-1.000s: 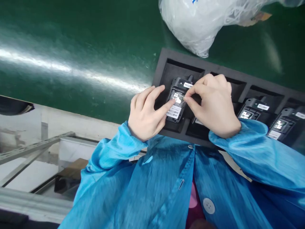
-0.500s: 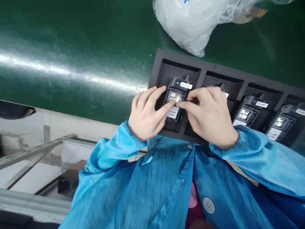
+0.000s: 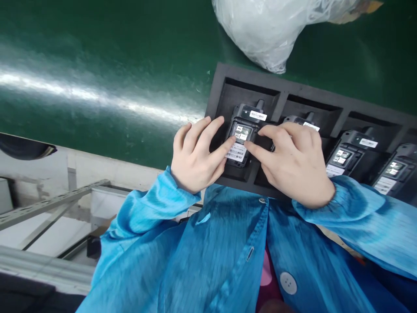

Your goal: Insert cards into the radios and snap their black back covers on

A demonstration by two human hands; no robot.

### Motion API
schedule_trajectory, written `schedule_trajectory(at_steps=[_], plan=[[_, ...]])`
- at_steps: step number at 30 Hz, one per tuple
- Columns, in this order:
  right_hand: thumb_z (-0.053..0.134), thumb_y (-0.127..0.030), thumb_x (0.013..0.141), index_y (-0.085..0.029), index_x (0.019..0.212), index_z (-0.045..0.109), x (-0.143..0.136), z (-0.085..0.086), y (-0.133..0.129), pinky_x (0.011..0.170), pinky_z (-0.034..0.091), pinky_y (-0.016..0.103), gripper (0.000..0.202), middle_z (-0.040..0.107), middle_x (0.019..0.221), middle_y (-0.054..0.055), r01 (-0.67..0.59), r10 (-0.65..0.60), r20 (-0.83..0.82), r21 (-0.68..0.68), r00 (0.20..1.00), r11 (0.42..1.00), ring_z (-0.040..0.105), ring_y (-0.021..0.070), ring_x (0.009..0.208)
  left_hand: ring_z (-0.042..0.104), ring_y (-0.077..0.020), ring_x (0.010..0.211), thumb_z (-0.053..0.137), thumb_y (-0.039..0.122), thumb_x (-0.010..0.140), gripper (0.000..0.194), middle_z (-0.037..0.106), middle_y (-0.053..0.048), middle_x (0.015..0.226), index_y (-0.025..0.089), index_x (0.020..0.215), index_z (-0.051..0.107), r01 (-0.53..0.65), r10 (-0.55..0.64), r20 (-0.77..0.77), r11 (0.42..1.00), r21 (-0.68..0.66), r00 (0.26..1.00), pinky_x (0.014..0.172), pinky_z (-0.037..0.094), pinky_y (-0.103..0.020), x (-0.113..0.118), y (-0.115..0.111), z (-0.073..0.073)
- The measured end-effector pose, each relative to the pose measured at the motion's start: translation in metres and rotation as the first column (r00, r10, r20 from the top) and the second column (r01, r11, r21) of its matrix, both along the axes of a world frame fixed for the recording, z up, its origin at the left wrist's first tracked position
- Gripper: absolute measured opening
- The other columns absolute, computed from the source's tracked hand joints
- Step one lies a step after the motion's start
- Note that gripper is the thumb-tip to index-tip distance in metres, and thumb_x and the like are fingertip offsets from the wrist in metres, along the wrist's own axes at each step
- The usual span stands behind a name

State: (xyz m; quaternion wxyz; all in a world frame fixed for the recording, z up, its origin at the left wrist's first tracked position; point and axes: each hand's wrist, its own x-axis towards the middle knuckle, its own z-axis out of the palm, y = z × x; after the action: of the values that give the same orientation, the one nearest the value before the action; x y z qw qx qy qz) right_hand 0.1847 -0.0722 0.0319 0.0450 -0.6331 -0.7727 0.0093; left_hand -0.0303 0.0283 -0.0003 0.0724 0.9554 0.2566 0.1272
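A black handheld device (image 3: 240, 153), like a two-way radio with a stubby antenna, lies back up in the leftmost compartment of a black foam tray (image 3: 213, 87). Its back bay is uncovered, showing metal card slots (image 3: 243, 132) above a white barcode label. My left hand (image 3: 198, 154) is at the device's left side, fingers spread, its thumb tip at the left edge of the slots. From the right, my right hand (image 3: 293, 163) reaches over the tray with thumb and forefinger apart. Its thumb tip is by the slots' lower right corner; the forefinger is near the device's right edge.
More such devices lie in the compartments to the right: one (image 3: 289, 119) partly behind my right hand, another (image 3: 343, 152), and one at the right edge (image 3: 395, 167). A clear plastic bag (image 3: 260, 30) rests on the green table (image 3: 114, 52) beyond the tray.
My thumbs have parted: the left has drawn slightly left and the right slightly right, baring more of the card slots. The device stays in its compartment. The view has shifted a little.
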Motion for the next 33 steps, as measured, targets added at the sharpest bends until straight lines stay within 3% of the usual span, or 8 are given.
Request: schedule_trajectory(at_steps=[6,14,20,25,33], plan=[[0.047,-0.02,0.094,-0.026,0.123,0.06,0.001,0.003,0.001,0.096,0.038,0.045,0.033,0.055,0.134,0.008,0.003,-0.002,-0.008,0.009,1.0,1.0,0.048,0.03,0.122,0.045,-0.0294,0.135,0.056,0.039,0.087,0.042,0.05,-0.011,0.146,0.028,0.128,0.059,0.044,-0.046,0.037,0.997,0.064,0.998,0.108,0.035,-0.047,0.0,0.0,0.0],[0.039,-0.017,0.095,-0.02,0.134,0.053,0.0,0.0,0.004,0.1,0.035,0.049,0.042,0.048,0.141,0.013,0.098,-0.097,0.057,-0.03,0.994,0.995,0.043,0.0335,0.128,0.04,-0.0315,0.139,0.053,0.042,0.09,0.049,0.043,-0.013,0.151,0.025,0.136,0.051,0.027,-0.028,-0.048,0.999,-0.02,0.998,0.111,0.031,-0.05,0.014,0.005,0.007],[0.041,-0.017,0.095,-0.018,0.131,0.055,-0.002,0.0,0.007,0.101,0.036,0.048,0.039,0.047,0.14,0.013,0.093,-0.091,0.047,-0.031,0.995,0.995,0.042,0.0331,0.13,0.036,-0.0344,0.14,0.052,0.042,0.09,0.051,0.039,-0.014,0.153,0.024,0.138,0.049,0.017,-0.019,-0.043,0.998,-0.063,0.999,0.111,0.027,-0.052,0.022,0.01,0.0],[0.043,-0.016,0.093,-0.019,0.131,0.056,0.0,0.001,0.007,0.103,0.038,0.048,0.039,0.047,0.141,0.012,0.084,-0.083,0.072,-0.015,0.994,0.996,0.043,0.0327,0.13,0.041,-0.0327,0.137,0.05,0.042,0.091,0.044,0.045,-0.014,0.149,0.022,0.129,0.055,-0.001,0.001,-0.016,1.0,0.021,1.0,0.109,0.031,-0.05,0.025,0.01,-0.001],[0.047,-0.017,0.093,-0.022,0.129,0.059,-0.008,-0.006,-0.003,0.108,0.036,0.048,0.038,0.05,0.139,0.009,0.048,-0.048,-0.025,0.0,0.999,0.999,0.041,0.0297,0.13,0.042,-0.031,0.137,0.054,0.038,0.09,0.049,0.045,-0.014,0.149,0.025,0.137,0.051,0.125,-0.125,-0.01,0.991,0.049,0.992,0.109,0.035,-0.048,0.021,0.014,-0.002]])
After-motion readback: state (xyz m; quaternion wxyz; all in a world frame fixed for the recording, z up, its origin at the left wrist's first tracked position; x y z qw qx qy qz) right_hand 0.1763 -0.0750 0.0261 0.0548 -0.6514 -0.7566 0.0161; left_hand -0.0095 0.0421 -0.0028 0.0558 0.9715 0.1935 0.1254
